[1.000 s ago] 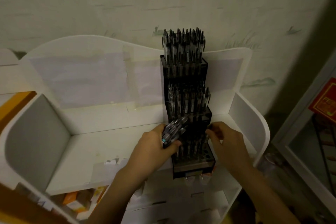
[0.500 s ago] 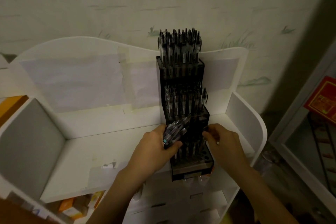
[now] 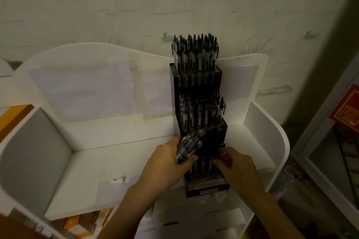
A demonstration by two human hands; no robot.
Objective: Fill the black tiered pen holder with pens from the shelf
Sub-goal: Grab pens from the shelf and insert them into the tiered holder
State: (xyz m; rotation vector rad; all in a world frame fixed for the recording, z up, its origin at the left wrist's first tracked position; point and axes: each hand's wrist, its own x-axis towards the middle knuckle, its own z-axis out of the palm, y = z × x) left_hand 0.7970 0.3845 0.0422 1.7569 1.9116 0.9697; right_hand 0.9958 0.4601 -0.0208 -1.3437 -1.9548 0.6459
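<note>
White shelf unit [image 3: 136, 161] is seen across the lower two thirds of the frame, set against a pale wall with faint landscape print [image 3: 116, 6]. Black tiered pen holder [image 3: 206, 184] is stood at centre right of the shelf, against the back panel; top and middle tiers are packed with upright pens, lowest tier is only partly filled. Left hand [image 3: 165, 167] is placed at lower centre, fingers curled round a bundle of pens [image 3: 189, 144] held just left of the holder's lowest tier. Right hand [image 3: 237, 167] is placed at the lowest tier's right side, fingertips bent inward at the slots; whether a pen is pinched cannot be told. Red printed sheet [image 3: 347, 110] is seen at the right edge. Orange boxes [image 3: 75, 223] are seen on the lower shelf at lower left.
</note>
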